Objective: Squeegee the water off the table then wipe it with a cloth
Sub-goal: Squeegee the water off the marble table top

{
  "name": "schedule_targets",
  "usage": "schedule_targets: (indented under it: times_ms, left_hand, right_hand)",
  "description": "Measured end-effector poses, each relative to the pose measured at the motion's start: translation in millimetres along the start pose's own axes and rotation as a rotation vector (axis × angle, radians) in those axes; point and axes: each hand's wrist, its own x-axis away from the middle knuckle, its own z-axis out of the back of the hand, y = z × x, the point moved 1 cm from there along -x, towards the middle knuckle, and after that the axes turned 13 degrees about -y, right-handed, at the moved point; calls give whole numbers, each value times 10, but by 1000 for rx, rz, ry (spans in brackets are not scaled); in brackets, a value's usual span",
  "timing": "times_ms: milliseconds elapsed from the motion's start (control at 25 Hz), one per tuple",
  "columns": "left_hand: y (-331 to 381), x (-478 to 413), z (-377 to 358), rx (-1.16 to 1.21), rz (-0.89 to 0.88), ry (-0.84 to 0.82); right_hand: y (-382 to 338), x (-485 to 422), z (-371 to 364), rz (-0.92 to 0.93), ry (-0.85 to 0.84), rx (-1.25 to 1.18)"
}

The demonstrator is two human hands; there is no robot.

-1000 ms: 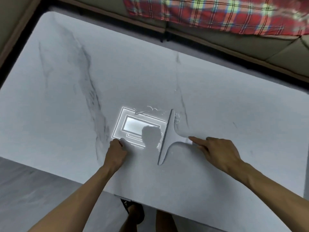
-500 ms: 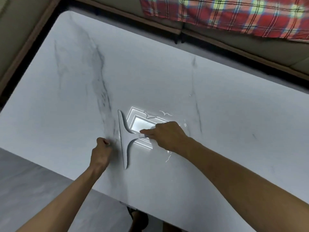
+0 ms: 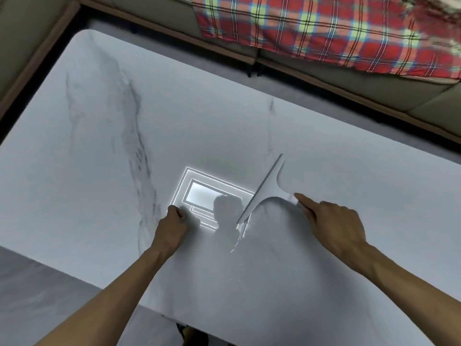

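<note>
Pale grey plastic makes up the squeegee (image 3: 268, 189), which lies with its blade against the marble table (image 3: 99, 151), right of the middle and toward the near edge. The blade runs on a slant, its far tip pointing up and to the right, its near tip down by a few thin streaks of water (image 3: 240, 236) that glint on the stone. The right hand (image 3: 331, 226) grasps the short handle at its end, fingers wrapped around it and the forefinger stretched along it toward the blade. The left hand (image 3: 172, 227) sits knuckles-down on the table well to the left of the blade, fingers curled into a fist; whether it holds anything inside cannot be told. Between the two hands a bright rectangular reflection of a ceiling light (image 3: 199, 193) shines in the wet surface, partly cut by a dark shadow of a head. Grey veins run down the left part of the tabletop. Beyond the far edge stands a beige sofa (image 3: 374, 88) with a red plaid blanket (image 3: 324, 28) draped over it.
</note>
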Motion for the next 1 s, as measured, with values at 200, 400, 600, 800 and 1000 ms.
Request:
schedule_targets:
  times_ms: [200, 400, 600, 800, 1000]
  left_hand:
    - [218, -57, -71, -56, -93, 29]
    - [561, -281, -311, -259, -171, 7]
    - [531, -660, -566, -244, -160, -222]
    - [779, -520, -489, -316, -270, 5]
    - [966, -703, -562, -361, -411, 10]
  right_hand:
    - [-104, -338, 354, 10, 42, -222]
    - [-295, -1197, 661, 84, -48, -323]
    - [-15, -693, 357, 68, -101, -266]
    - [377, -128, 547, 47, -196, -168]
    - [269, -1081, 1138, 122, 69, -295]
